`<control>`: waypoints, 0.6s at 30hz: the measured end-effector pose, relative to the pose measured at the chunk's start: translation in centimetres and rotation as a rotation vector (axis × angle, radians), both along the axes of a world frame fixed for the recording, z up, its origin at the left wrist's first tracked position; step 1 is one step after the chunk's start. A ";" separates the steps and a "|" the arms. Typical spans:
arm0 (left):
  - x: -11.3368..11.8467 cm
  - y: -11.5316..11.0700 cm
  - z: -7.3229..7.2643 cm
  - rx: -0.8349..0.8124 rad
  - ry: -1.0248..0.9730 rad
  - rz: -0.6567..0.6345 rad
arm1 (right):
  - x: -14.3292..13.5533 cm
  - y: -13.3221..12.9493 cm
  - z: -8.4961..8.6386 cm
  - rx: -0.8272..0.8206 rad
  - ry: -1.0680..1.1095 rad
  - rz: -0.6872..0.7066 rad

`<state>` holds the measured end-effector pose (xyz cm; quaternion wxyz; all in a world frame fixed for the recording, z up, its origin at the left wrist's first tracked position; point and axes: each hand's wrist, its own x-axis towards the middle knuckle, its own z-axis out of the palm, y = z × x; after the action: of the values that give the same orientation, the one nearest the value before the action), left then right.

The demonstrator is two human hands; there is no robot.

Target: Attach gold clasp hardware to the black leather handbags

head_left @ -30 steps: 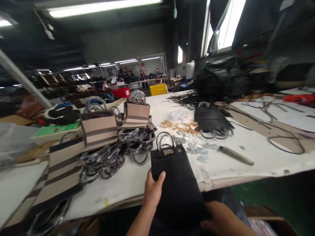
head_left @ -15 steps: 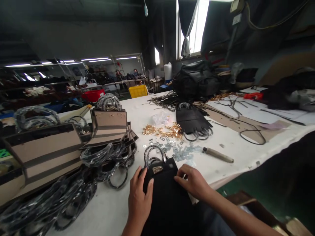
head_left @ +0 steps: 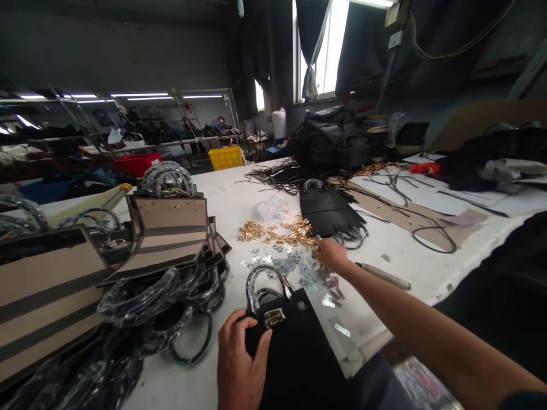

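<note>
A black bag panel [head_left: 299, 347] with plastic-wrapped ring handles [head_left: 265, 279] lies at the table's near edge. My left hand [head_left: 243, 359] grips its left edge, the thumb on top just below the metal clasp [head_left: 274, 318]. Further forward, my right hand [head_left: 331, 254] reaches to the right end of the gold metal pieces [head_left: 299, 230]; its fingertips are drawn together, and whatever is between them is too small to make out. Flat silver plates [head_left: 305, 270] are scattered below that hand, between the gold pieces and the panel.
Stacked beige-lined bag panels [head_left: 171, 219] with wrapped handles crowd the left. A grey-handled tool [head_left: 387, 277] lies right of my right forearm. Behind are a clear plastic bag [head_left: 276, 209], another black bag piece [head_left: 329, 208] and black cords [head_left: 277, 175].
My right hand has left the panel's right edge and moved forward to the gold pieces. My left hand stays on the panel. The view has shifted slightly.
</note>
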<state>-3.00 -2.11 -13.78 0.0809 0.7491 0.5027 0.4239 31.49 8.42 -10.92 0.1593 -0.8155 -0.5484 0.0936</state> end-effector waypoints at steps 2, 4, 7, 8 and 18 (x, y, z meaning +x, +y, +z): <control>0.1 0.1 0.0 -0.020 -0.048 0.016 | -0.1 0.9 0.1 -0.026 -0.030 -0.020; 0.1 0.0 0.2 -0.027 -0.093 0.045 | -0.1 1.3 0.4 -0.039 -0.043 -0.037; -0.1 -0.6 0.6 -0.038 -0.141 0.106 | 0.0 0.9 1.0 -0.034 -0.038 -0.056; -0.2 -0.9 0.7 -0.049 -0.154 0.122 | 0.1 0.5 1.3 -0.023 -0.032 -0.060; -0.7 -3.2 1.2 -0.253 -0.550 0.209 | -6.7 -11.5 3.9 0.327 0.937 0.094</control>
<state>-3.70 -5.32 -12.59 0.2623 0.5349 0.5850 0.5504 24.78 -3.09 -7.03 0.5101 -0.6246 -0.4616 0.3696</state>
